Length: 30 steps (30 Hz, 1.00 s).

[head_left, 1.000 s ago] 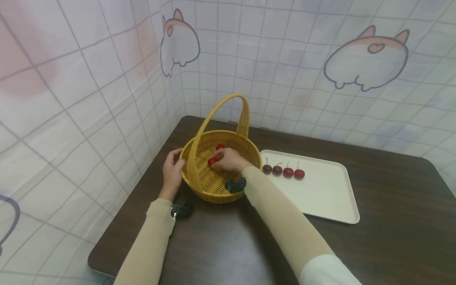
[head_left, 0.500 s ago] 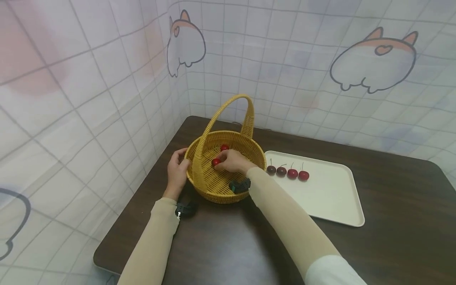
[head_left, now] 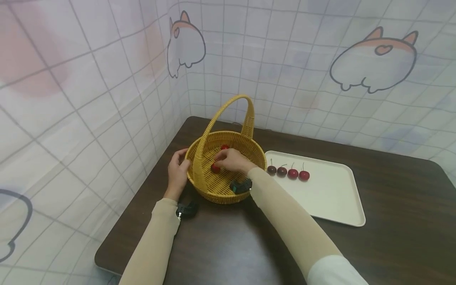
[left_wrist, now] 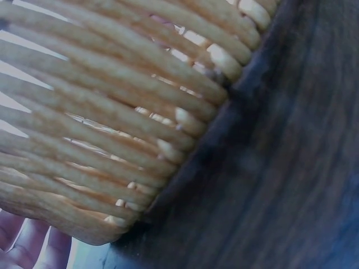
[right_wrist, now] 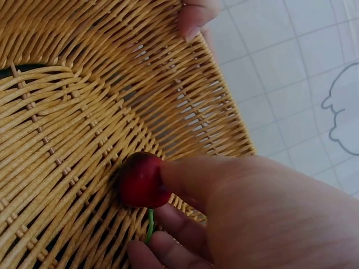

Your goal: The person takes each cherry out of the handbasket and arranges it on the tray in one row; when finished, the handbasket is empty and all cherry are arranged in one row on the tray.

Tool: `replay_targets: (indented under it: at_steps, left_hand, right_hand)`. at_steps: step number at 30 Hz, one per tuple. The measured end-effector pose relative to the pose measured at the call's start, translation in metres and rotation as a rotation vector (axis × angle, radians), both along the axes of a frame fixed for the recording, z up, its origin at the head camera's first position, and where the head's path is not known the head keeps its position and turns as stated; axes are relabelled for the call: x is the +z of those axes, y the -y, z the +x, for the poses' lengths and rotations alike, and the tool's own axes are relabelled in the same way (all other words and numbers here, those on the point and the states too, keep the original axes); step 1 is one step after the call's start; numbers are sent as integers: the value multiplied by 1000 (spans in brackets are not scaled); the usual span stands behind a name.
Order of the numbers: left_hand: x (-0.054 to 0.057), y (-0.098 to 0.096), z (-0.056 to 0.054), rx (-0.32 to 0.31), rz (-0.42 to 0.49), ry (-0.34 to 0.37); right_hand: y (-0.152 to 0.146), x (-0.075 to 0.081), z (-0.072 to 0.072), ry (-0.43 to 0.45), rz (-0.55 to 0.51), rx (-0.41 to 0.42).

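The yellow wicker basket with a tall arched handle stands on the dark table. At its left side, my left hand grips the rim, thumb over the edge and fingers outside; its fingers show under the weave in the left wrist view. My right hand reaches inside and pinches a dark red cherry, low over the woven bottom. The cherry's green stem hangs beside the curled fingers. Farther back in the basket lies another red cherry.
To the basket's right is a white tray, with several red and dark cherries in a row near its left end, stems up. Patterned cloth walls border the wooden table at the left and back.
The view shifted slightly early on, moving everything a little right in frame. The right hand's cherry has sunk slightly toward the basket bottom. The left hand keeps its grip on the rim.
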<state>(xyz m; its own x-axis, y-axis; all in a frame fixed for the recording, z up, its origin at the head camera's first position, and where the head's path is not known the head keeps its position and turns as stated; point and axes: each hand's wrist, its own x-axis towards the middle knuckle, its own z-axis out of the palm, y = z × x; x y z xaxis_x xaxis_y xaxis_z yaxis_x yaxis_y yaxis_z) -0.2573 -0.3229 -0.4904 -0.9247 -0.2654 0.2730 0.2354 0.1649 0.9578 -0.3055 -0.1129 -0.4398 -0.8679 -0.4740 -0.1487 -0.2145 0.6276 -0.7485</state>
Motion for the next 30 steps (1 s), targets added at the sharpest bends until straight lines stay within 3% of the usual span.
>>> replay_targets:
  at_steps: [13, 20, 30]
  left_hand:
    - [3, -2, -2, -3, 10, -8]
    - [1, -2, 0, 3, 18, -6]
    - [2, -1, 0, -6, 6, 2]
  right_hand:
    - [-2, 0, -3, 24, 33, 158]
    - [-3, 2, 1, -11, -15, 75]
    - [-13, 11, 7, -14, -185, -22]
